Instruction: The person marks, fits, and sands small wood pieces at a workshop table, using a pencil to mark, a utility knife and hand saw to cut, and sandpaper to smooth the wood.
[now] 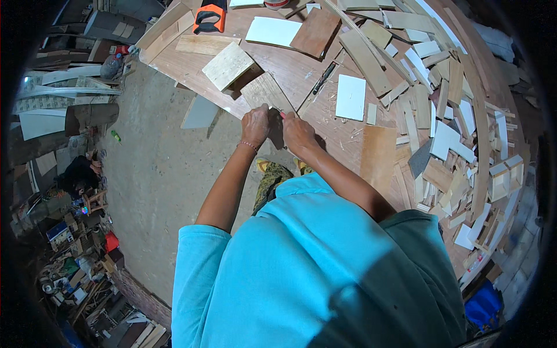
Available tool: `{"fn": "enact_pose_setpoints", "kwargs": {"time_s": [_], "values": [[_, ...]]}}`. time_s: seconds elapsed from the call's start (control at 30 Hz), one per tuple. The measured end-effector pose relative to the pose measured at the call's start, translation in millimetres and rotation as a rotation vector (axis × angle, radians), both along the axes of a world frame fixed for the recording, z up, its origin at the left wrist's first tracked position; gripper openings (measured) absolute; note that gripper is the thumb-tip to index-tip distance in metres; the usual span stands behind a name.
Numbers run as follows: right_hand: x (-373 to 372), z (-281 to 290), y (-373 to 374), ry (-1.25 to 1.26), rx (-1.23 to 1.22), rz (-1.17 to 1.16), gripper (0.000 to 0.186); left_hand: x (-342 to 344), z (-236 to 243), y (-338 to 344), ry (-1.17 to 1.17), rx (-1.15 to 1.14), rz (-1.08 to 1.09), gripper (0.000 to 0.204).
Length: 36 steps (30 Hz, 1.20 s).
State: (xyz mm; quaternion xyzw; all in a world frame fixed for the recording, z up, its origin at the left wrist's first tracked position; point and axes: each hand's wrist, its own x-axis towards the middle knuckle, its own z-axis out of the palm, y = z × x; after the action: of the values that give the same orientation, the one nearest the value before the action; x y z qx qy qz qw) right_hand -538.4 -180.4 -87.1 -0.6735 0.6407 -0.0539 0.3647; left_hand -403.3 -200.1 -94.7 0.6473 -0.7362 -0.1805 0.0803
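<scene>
Both hands meet at the near edge of the workbench [325, 124]. My left hand [255, 125] is closed on the near edge of a small light wooden board [268, 91], which slants over the bench edge. Close beside it, my right hand [299, 134] is closed around a thin thing with a red part [283, 115]; its kind is mostly hidden by the fingers. Just beyond the board stands a pale wooden box-like piece [228, 65], touching or nearly touching it. A dark slim tool [324, 79] lies on the bench to the right.
An orange-handled saw [210, 20] lies at the far left of the bench. White panels [351, 97] and a brown board [316, 32] lie beyond my hands. Heaped wood offcuts [444, 139] cover the right side. A pale panel [199, 112] is low beside the bench, above the concrete floor [156, 168].
</scene>
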Motion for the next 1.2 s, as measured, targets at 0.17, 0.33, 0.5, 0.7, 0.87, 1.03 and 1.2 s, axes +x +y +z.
{"fn": "enact_pose_setpoints", "kwargs": {"time_s": [0.17, 0.33, 0.5, 0.7, 0.87, 1.03, 1.2], "values": [[-4, -12, -5, -0.067, -0.039, 0.025, 0.026, 2, -3, -3, -0.026, -0.013, -0.021, 0.015], [-4, 6, 2, -0.082, 0.008, 0.035, 0.025, 2, 1, 4, -0.074, -0.036, -0.019, 0.013], [-5, -3, -3, 0.022, 0.007, 0.048, 0.026, -4, -15, 4, -0.064, -0.101, -0.057, 0.011], [0, -18, -5, 0.043, 0.033, 0.034, 0.026, 0, 0, 4, 0.013, -0.045, -0.012, 0.014], [-2, -4, 4, -0.011, -0.029, 0.011, 0.025, 3, -2, 1, -0.038, -0.011, 0.015, 0.013], [-4, -15, 8, 0.003, -0.135, 0.067, 0.021, 2, -5, 1, -0.029, -0.059, 0.003, 0.013], [-4, -25, 7, -0.023, -0.173, 0.053, 0.021, -6, 8, 2, 0.010, -0.028, 0.027, 0.013]]}}
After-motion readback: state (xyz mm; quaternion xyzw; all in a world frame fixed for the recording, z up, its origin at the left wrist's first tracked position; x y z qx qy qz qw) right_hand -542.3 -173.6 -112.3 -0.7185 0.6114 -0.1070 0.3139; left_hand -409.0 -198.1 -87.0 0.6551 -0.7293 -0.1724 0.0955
